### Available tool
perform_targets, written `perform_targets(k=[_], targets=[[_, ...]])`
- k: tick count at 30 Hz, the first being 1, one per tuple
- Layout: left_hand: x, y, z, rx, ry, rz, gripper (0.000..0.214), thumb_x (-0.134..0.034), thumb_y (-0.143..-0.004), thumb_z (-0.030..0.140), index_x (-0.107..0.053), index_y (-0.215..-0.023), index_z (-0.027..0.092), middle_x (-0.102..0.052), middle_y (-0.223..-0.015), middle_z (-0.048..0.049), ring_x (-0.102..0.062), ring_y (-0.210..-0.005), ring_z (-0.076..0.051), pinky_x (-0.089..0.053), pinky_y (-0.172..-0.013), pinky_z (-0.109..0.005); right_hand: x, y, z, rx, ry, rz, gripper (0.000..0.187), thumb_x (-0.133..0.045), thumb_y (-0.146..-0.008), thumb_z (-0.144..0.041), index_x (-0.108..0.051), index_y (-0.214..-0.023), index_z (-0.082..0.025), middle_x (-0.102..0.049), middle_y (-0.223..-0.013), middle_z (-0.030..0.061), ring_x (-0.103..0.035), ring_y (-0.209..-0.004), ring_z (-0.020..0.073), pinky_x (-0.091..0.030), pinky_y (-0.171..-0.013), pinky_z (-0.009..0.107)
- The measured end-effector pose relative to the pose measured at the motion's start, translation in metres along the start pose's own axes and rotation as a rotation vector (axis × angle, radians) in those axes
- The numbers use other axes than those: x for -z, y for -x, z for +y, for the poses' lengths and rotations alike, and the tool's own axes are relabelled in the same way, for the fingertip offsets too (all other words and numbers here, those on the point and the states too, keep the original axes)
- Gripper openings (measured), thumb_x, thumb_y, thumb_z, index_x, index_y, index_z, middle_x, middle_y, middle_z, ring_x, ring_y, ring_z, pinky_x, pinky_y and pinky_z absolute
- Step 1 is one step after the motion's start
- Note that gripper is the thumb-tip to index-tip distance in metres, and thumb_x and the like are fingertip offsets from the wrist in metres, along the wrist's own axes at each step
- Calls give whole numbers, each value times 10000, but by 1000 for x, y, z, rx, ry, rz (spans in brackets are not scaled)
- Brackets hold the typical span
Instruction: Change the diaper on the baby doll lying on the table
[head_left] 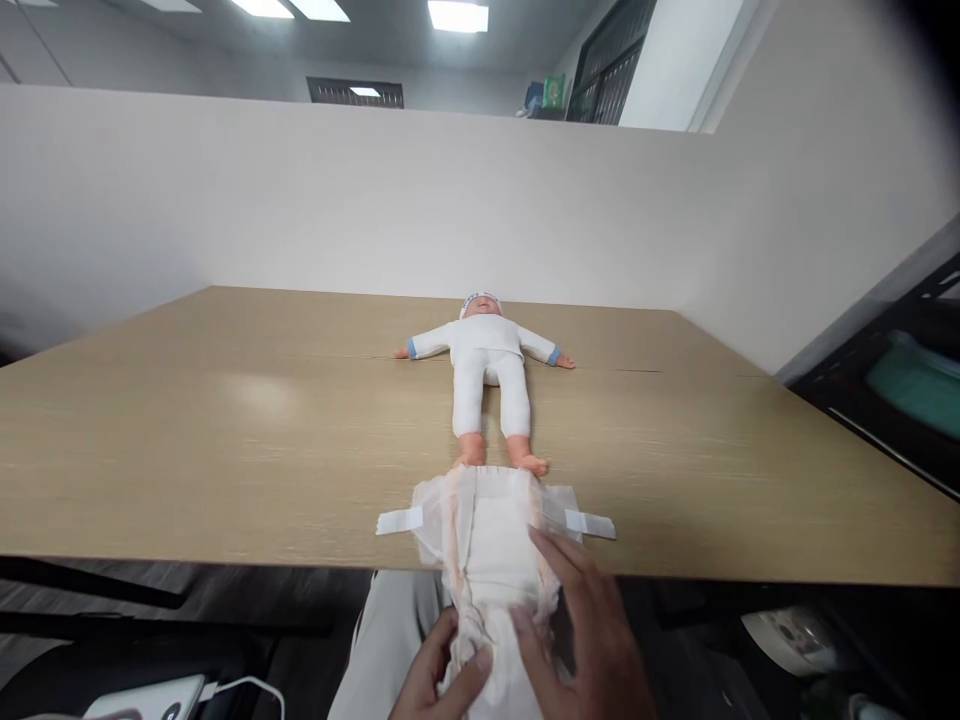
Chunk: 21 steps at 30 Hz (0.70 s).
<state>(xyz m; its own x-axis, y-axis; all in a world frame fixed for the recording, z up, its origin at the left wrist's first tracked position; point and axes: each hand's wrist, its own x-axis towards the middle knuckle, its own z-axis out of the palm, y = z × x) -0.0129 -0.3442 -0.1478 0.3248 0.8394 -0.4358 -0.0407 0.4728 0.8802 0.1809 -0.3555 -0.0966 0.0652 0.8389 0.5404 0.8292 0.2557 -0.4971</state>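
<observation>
The diaper (pixel 501 540) lies opened at the table's (pixel 262 450) near edge, just by the doll's (pixel 486 340) feet, its near end past the edge. The left hand (pixel 442 675) is mostly closed, pinching the near left side. The right hand (pixel 581 620) is spread wide on the right side (gripping nothing, it seems). This looks like the spreading-out step; next calls for gentle pulling and smoothing.

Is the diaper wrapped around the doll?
No, the diaper is off the doll, its far end spread flat by the feet with both tabs sticking out.
</observation>
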Motion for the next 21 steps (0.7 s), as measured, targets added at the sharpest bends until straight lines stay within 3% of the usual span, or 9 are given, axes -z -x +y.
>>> perform_targets(k=[3, 6, 10, 12, 16, 18, 21], targets=[[1, 0, 9, -64, -105, -35, 747, -781, -752, 690, -683, -1332, 230, -704, -1366, -122, -543, -1402, -382, -431, -1194, -459, -14, -26, -11, 100, 26, -168, 736, -606, -994, -381, -288, -1656, -341, -432, -1652, 66, -405, -1520, 366, -467, -1167, 583], [13, 5, 28, -143, -324, -78, 631, -759, -795, 646, -705, -1286, 253, -740, -1288, -104, -622, -1282, -363, -492, -1111, -420, -30, -40, -10, 113, 76, -297, 717, -582, -1015, -422, -290, -1666, -337, -300, -1730, 49, -302, -1583, 347, -402, -1230, 587], [42, 10, 76, -247, -758, -185, 338, -682, -893, 562, -765, -1071, 286, -796, -1039, -48, -715, -936, -265, -532, -852, -318, -38, -45, -2, 156, 111, -350, 744, -583, -1011, -471, -272, -1674, -342, -304, -1728, 56, -326, -1574, 344, -358, -1251, 601], [55, 3, 107, -364, -920, -148, 261, -624, -948, 489, -744, -940, 257, -774, -907, -30, -686, -803, -221, -495, -758, -295, -37, -46, 0, 171, 126, -353, 743, -582, -1009, -490, -278, -1672, -348, -302, -1728, 49, -325, -1574, 343, -354, -1253, 595], [63, -45, 171, -732, -1076, 65, 148, -566, -984, 290, -656, -1082, 225, -721, -1025, -51, -659, -924, -227, -496, -836, -325, -34, -47, -2, 174, 138, -365, 697, -549, -1028, -499, -298, -1663, -363, -292, -1733, 24, -312, -1581, 324, -351, -1256, 573], [59, -81, 197, -897, -1184, 95, 289, -587, -916, 149, -626, -1195, 217, -685, -1182, -83, -633, -1087, -258, -501, -947, -377, -33, -47, -3, 170, 141, -362, 654, -520, -1043, -488, -324, -1654, -363, -318, -1724, 24, -320, -1578, 316, -356, -1250, 570], [44, -132, 219, -1032, -1453, 40, 702, -629, -787, 8, -525, -1444, 234, -590, -1419, -132, -553, -1273, -326, -478, -1037, -454, -35, -48, -3, 169, 146, -346, 608, -494, -1057, -455, -352, -1643, -370, -364, -1704, 25, -342, -1567, 311, -366, -1240, 572]])
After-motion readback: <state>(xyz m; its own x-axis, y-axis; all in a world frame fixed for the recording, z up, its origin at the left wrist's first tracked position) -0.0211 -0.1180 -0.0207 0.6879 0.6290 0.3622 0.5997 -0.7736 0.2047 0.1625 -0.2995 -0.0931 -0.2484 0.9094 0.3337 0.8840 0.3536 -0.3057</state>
